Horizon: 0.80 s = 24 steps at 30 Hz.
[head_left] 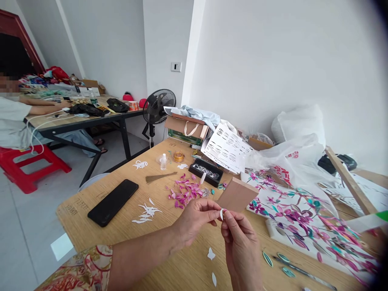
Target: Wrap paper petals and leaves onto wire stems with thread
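Note:
Fingertips of my left hand (194, 220) and my right hand (242, 244) meet over the table, both closed in a pinch on a small white petal-shaped cutout (222, 214). Just below them, two more white cutouts (211, 254) lie on the wood. A heap of pink petals (186, 190) is spread beyond my left hand, and a bunch of white slivers (147, 211) lies to its left. To the right of my right hand are green-rimmed leaf shapes (267, 259) and a thin metal tool (303, 272), possibly tweezers.
A black phone (113, 202) lies at the left. Behind my hands stand a wooden block (238, 195), a black tray (206, 171), a small clear bottle (163, 162) and a wire coil (178, 156). Flower work (306, 218) covers the right side. A co-worker (15, 121) sits at another table.

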Each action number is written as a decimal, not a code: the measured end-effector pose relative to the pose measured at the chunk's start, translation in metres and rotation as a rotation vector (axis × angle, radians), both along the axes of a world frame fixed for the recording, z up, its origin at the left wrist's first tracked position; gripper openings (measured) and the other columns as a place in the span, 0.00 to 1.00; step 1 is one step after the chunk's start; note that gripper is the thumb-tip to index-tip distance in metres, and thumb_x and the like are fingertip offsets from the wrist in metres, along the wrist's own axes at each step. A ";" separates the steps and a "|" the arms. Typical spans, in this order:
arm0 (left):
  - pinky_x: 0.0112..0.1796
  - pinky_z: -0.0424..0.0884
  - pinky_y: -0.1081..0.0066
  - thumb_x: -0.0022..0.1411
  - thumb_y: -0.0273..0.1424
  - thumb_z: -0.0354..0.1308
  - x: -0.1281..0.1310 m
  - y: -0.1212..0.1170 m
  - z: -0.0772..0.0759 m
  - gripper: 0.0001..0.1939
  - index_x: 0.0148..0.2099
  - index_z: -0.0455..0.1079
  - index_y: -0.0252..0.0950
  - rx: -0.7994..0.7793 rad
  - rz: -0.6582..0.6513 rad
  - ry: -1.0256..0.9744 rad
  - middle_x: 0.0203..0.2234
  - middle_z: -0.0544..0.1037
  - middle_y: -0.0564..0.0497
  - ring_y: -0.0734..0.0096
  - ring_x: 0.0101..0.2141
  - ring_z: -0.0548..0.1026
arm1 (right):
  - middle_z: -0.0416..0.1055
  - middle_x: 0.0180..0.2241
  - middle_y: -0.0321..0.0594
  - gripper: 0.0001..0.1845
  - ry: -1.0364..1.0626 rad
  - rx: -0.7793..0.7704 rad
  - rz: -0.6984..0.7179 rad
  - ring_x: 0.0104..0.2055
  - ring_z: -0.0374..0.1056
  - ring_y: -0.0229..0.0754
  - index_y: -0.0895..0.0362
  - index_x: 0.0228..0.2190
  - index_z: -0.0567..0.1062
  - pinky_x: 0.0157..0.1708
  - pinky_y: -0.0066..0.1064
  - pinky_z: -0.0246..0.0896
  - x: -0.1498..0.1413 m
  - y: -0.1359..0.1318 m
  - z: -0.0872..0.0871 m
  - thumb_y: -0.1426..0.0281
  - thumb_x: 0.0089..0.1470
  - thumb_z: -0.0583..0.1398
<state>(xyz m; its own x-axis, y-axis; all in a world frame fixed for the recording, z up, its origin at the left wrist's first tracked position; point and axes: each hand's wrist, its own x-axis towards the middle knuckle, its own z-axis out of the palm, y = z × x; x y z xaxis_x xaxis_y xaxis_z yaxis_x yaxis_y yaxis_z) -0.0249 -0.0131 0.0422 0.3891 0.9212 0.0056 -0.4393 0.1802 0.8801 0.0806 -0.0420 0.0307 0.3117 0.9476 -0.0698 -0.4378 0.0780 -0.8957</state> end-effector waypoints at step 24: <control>0.31 0.60 0.74 0.45 0.30 0.59 0.008 -0.004 -0.002 0.08 0.28 0.69 0.30 0.009 0.138 0.083 0.20 0.68 0.53 0.77 0.25 0.64 | 0.62 0.15 0.28 0.08 -0.045 0.052 -0.086 0.18 0.52 0.27 0.57 0.23 0.72 0.17 0.20 0.45 -0.003 -0.001 -0.014 0.67 0.40 0.64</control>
<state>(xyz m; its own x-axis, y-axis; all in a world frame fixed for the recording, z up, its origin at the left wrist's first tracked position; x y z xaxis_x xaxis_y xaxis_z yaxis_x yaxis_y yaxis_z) -0.0172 -0.0171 0.0401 0.2587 0.9659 -0.0127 -0.3854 0.1153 0.9155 0.0776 -0.0434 0.0163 0.3937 0.9192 -0.0055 -0.3873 0.1604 -0.9079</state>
